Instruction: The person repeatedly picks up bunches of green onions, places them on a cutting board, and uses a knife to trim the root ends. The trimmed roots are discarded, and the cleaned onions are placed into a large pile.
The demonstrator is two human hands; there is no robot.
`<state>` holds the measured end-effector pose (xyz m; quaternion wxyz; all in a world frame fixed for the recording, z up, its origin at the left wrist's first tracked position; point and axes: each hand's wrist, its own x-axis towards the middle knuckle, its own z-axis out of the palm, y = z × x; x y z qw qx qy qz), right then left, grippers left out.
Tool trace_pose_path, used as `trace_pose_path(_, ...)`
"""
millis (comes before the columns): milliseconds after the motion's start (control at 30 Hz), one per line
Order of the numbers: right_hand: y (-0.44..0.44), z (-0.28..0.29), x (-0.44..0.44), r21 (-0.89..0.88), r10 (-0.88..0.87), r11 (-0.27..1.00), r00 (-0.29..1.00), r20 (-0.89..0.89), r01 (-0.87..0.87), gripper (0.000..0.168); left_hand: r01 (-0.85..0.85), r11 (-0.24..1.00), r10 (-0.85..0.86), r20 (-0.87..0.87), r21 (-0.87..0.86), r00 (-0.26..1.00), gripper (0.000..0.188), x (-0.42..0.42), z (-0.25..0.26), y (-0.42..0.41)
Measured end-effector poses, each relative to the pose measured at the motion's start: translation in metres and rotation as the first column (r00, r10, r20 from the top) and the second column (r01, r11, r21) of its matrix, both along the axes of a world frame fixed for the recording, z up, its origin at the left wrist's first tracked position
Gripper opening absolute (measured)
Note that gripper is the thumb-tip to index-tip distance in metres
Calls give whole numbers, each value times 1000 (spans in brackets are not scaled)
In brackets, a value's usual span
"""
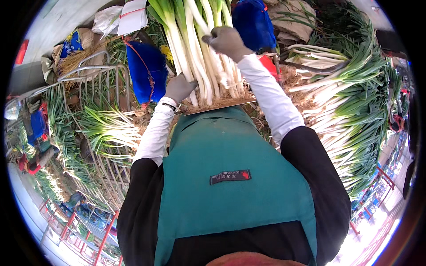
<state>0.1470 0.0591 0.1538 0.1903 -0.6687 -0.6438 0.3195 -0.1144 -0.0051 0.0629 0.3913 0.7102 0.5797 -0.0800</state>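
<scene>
A row of large leeks or green onions (189,50) lies before me, white stalks towards me and green leaves pointing away, on a board (219,105) at the apron's edge. My left hand (181,88), in a grey glove, rests at the left side of the stalks near their roots, its thumb over them; whether it grips one is unclear. My right hand (229,43), gloved too, is curled over the upper right stalks, its fingers partly blurred. It seems closed, but what lies inside it cannot be made out. Fine roots lie along the board.
Blue cloths (146,71) hang on both sides of the board. A large pile of leeks (346,123) lies at the right, a smaller bunch (113,129) at the left beside a metal rack (96,68). A stack of white sheets (133,18) sits at the upper left.
</scene>
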Motion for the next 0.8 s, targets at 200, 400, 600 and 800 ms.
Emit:
trace_pose_path(200, -79, -85, -21, 23, 156, 987, 981, 116, -160, 54, -182, 958, 148, 159, 223, 976, 57, -26, 26, -8)
trace_pose_path(400, -70, -55, 4, -361, -327, 905, 911, -251, 225, 47, -498, 745, 166, 600, 444, 783, 55, -1, 46, 60)
trace_pose_path(600, -48, -57, -21, -162, 74, 986, 947, 312, -24, 40, -118, 698, -167, 321, 707, 932, 78, 29, 52, 144)
trace_pose_path(800, -123, -58, 2, -367, 273, 918, 909, 315, -148, 36, 173, 633, -325, 56, 755, 944, 86, 87, 47, 140)
